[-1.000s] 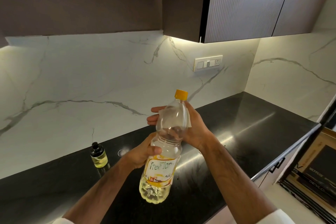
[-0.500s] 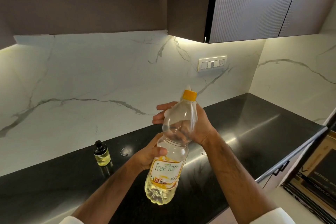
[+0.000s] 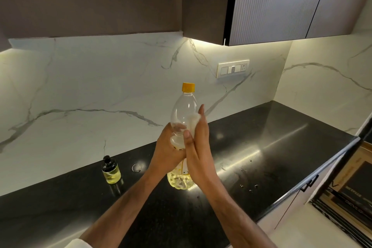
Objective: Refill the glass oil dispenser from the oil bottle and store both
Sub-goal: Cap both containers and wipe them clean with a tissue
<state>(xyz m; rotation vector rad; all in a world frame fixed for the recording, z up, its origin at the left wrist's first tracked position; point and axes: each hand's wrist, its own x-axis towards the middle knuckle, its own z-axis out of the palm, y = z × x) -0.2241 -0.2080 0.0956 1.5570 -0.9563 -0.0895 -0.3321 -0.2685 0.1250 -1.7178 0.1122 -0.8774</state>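
At the frame's centre, the clear oil bottle [image 3: 184, 110] (yellow cap on, yellow oil only in its base) is being gripped upright by the left hand [image 3: 168, 149]. A white cloth [image 3: 192, 124] is being pressed against it by the flat right hand [image 3: 198, 145]. The glass oil dispenser [image 3: 111, 170] is sitting on the black bench [image 3: 271, 147], lower left.

Around your work area
You face a black table [image 3: 261, 147], marble backsplash [image 3: 90, 86], switch plate [image 3: 233, 68] and dark cabinets [image 3: 281, 2].
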